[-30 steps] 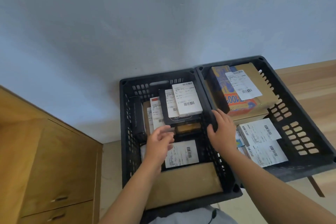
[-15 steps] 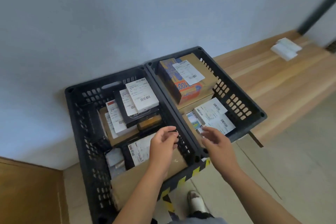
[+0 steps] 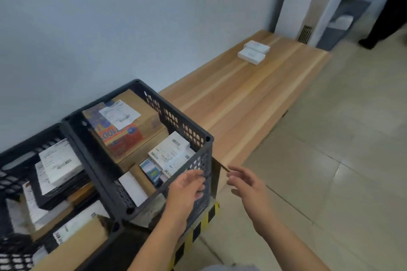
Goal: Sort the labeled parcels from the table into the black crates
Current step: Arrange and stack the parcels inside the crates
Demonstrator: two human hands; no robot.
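Two black crates stand side by side at the lower left, both filled with labeled parcels. The left crate (image 3: 13, 156) holds flat white and black boxes; the right crate (image 3: 176, 114) holds a large cardboard box with a colourful print (image 3: 123, 132) and smaller white parcels. My left hand (image 3: 187, 189) hovers at the right crate's near corner, empty, fingers apart. My right hand (image 3: 246, 185) is just right of it, over the table edge, also empty with fingers loosely spread. Two white parcels (image 3: 253, 51) lie together at the far end of the wooden table (image 3: 242, 99).
A pale wall runs behind crates and table. Tiled floor (image 3: 330, 160) spreads to the right. Yellow-black hazard tape (image 3: 198, 226) marks something under the crates. A doorway with a grey shelf unit (image 3: 343, 22) and a dark-clothed person's leg (image 3: 383, 24) is at the top right.
The view has swung right, off the crates and toward the table's far end. Both hands have left the left crate and moved right, past the right crate's corner.
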